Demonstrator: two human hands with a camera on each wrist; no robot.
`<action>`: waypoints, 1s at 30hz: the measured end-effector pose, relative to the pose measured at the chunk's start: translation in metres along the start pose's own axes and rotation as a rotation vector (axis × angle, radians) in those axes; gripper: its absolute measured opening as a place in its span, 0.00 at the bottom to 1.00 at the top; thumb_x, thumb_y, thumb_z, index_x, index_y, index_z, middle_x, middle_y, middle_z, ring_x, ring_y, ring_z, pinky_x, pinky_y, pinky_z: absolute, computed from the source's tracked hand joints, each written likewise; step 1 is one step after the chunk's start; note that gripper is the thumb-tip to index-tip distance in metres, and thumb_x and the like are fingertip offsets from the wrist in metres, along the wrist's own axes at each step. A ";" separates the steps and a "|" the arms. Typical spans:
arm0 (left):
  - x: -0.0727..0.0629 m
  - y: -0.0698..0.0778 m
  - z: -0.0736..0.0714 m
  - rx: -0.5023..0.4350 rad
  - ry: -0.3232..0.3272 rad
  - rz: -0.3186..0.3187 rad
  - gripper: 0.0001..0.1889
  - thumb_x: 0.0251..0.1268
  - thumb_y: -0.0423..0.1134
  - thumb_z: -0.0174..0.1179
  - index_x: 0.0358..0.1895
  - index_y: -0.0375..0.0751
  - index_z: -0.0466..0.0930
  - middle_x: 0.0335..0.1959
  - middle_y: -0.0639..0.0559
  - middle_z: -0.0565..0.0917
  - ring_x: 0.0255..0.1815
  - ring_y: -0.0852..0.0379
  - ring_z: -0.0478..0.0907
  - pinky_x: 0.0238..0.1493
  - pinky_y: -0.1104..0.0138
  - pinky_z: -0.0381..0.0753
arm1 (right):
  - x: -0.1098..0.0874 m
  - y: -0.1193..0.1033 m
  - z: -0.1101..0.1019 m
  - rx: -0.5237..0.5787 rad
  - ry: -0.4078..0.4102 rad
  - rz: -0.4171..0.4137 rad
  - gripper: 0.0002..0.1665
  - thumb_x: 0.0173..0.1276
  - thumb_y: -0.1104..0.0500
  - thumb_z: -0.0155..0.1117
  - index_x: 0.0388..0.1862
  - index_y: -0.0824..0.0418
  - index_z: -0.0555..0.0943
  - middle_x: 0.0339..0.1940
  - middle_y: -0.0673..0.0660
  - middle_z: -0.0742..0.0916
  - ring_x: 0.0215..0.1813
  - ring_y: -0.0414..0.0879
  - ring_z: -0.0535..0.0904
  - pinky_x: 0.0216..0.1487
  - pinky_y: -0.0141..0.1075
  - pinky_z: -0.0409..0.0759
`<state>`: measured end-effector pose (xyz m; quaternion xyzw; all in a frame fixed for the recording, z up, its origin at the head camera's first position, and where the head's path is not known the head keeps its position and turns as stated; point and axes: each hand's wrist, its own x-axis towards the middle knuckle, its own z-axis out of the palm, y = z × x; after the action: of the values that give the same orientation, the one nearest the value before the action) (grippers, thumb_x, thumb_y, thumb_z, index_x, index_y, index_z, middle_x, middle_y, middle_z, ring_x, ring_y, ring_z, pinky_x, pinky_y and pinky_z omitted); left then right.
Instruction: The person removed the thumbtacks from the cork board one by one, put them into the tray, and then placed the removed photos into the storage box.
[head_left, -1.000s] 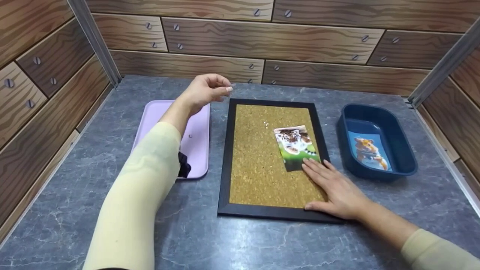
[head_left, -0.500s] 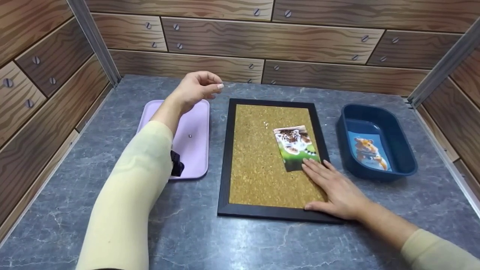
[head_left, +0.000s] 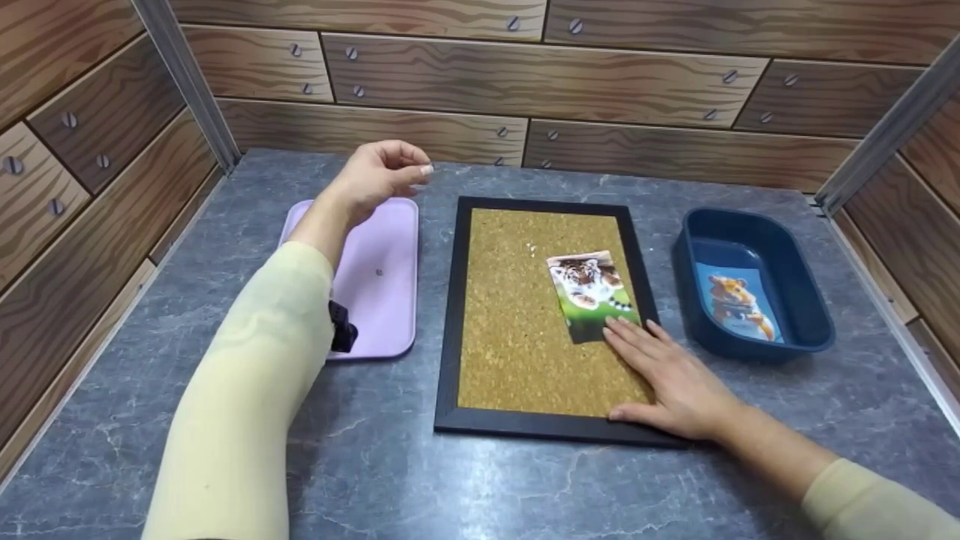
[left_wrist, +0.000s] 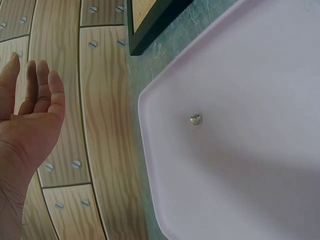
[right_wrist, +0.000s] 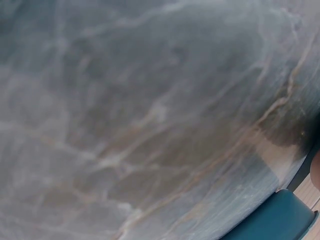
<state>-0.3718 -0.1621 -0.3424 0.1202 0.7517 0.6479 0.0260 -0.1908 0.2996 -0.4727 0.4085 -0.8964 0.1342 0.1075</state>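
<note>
Where the lilac tray [head_left: 394, 322] lies at your left, a small metallic piece [left_wrist: 195, 119], perhaps a tack, sits loose on its floor; a knock from your sleeve [head_left: 259, 341] or the black device [head_left: 343, 330] beside it could set it rolling. Your left hand [head_left: 382, 176] is raised near the tray's far end, fingers loosely bent and nothing visible in them; the plank-patterned wall [head_left: 420, 124] limits your reach beyond it. Between tray and corkboard [head_left: 510, 352] you have a narrow strip of bench [head_left: 431, 322], bounded by the tray's raised rim and the board's black frame [head_left: 525, 424], either of which could catch a low fingertip. Note the white bits [head_left: 531, 249] on the cork, too small to identify. Right of centre, the tiger picture [head_left: 589, 285] lies tilted on the cork, with no fastener visible on it; should your right hand [head_left: 671, 382], laid flat with its fingertips at the lower edge, lift or drag, the picture would probably slide or swivel. To the right, the gap before the blue bin [head_left: 694, 319], with the hamster picture [head_left: 739, 304] on its floor, is tight against that tall wall; nearer you, the bench offers the widest room.
</note>
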 end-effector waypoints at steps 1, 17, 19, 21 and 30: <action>0.000 -0.001 -0.002 0.006 0.005 -0.003 0.02 0.73 0.32 0.68 0.42 0.42 0.88 0.39 0.50 0.86 0.46 0.55 0.84 0.58 0.55 0.84 | 0.000 0.000 0.000 -0.002 -0.002 0.002 0.62 0.65 0.30 0.72 0.84 0.66 0.63 0.84 0.63 0.66 0.82 0.62 0.63 0.85 0.51 0.48; -0.008 0.006 -0.028 0.036 0.066 -0.032 0.02 0.73 0.34 0.69 0.44 0.43 0.88 0.40 0.52 0.85 0.47 0.55 0.84 0.55 0.58 0.84 | -0.001 0.001 -0.002 -0.012 -0.056 0.026 0.63 0.64 0.30 0.73 0.85 0.66 0.61 0.85 0.64 0.65 0.83 0.62 0.61 0.85 0.52 0.47; -0.009 0.006 -0.032 0.038 0.072 -0.037 0.02 0.73 0.35 0.69 0.44 0.42 0.88 0.40 0.52 0.85 0.47 0.55 0.84 0.55 0.59 0.84 | -0.001 0.001 -0.001 -0.010 -0.049 0.027 0.63 0.64 0.30 0.73 0.85 0.66 0.61 0.85 0.64 0.65 0.83 0.62 0.61 0.85 0.53 0.48; -0.009 0.004 -0.035 0.045 0.076 -0.042 0.03 0.73 0.35 0.70 0.45 0.42 0.88 0.41 0.52 0.85 0.48 0.56 0.84 0.55 0.59 0.83 | -0.001 0.001 -0.001 -0.009 -0.045 0.028 0.63 0.64 0.30 0.73 0.85 0.66 0.61 0.85 0.64 0.65 0.83 0.62 0.61 0.84 0.53 0.48; -0.015 -0.006 -0.049 0.004 0.106 -0.033 0.04 0.73 0.31 0.69 0.39 0.44 0.88 0.37 0.54 0.86 0.43 0.58 0.85 0.54 0.59 0.86 | 0.000 0.001 -0.001 -0.011 -0.057 0.020 0.63 0.64 0.30 0.73 0.85 0.66 0.61 0.85 0.64 0.65 0.83 0.61 0.60 0.85 0.49 0.45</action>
<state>-0.3675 -0.2135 -0.3427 0.0733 0.7554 0.6512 -0.0033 -0.1914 0.3008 -0.4717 0.4024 -0.9039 0.1188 0.0830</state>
